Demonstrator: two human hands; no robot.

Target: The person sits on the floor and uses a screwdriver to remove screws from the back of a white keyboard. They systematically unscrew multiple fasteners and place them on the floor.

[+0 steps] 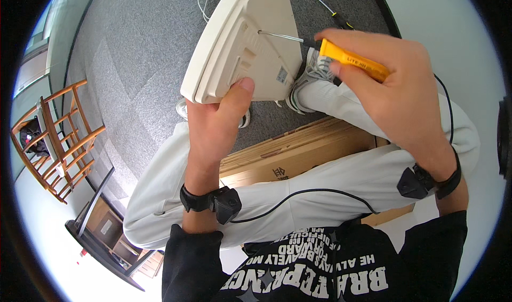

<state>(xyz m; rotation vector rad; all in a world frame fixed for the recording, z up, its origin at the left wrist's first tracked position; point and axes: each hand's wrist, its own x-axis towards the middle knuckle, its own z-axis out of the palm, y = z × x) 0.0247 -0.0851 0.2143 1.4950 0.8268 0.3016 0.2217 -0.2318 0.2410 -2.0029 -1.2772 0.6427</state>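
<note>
- at 6 o'clock, nearest, the wearer's black shirt (266, 278) with pale printing; above it the white trousers (314, 195), knees spread wide.
- at 7 o'clock, a black wrist unit (228, 205) strapped to the left wrist, a black cable (306, 191) running from it across the lap toward 4 o'clock; a second wrist unit (415, 182) sits on the right wrist.
- just below the middle, a cardboard box (304, 150) lies between the legs.
- at 10 o'clock from the middle, the left hand (213, 129) is closed on the lower edge of the cream casing (285, 22), thumb flat on its face; the other fingers are behind it, hidden.
- the casing stands tilted at 12 o'clock, above the carpet (138, 41).
- at 2 o'clock, the right hand (397, 83) is curled round the yellow-handled screwdriver (354, 60), thumb and forefinger near its front; the shaft points toward 10 o'clock, its tip at a small hole in the casing.
- at 1 o'clock, farther off, another screwdriver (333, 14) on the carpet; at 11 o'clock, a white cord (201, 2).
- at 9 o'clock, farthest, a wooden chair (74, 151).
</note>
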